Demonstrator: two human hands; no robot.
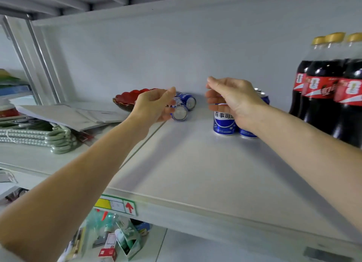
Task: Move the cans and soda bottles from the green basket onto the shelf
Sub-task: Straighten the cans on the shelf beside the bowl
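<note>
The shelf (195, 163) is a white board at chest height. Two blue cans (181, 111) lie on their sides near the back wall. My left hand (154, 105) hovers right beside them, thumb and fingers spread, fingertips close to the nearer one. An upright blue can (223, 124) with a white label stands mid-shelf. My right hand (233, 99) sits over its top, fingers curled around the rim. More blue cans (263, 98) stand partly hidden behind my right wrist. Three cola bottles (321, 89) with red labels and gold caps stand at the right. The green basket is out of view.
A red bowl (127, 99) sits just left of the lying cans, behind my left hand. Papers (74, 114) and pale green hangers (39, 138) fill the shelf's left part. The lower shelf holds small packages (121, 240). The shelf's front edge carries a label (117, 204).
</note>
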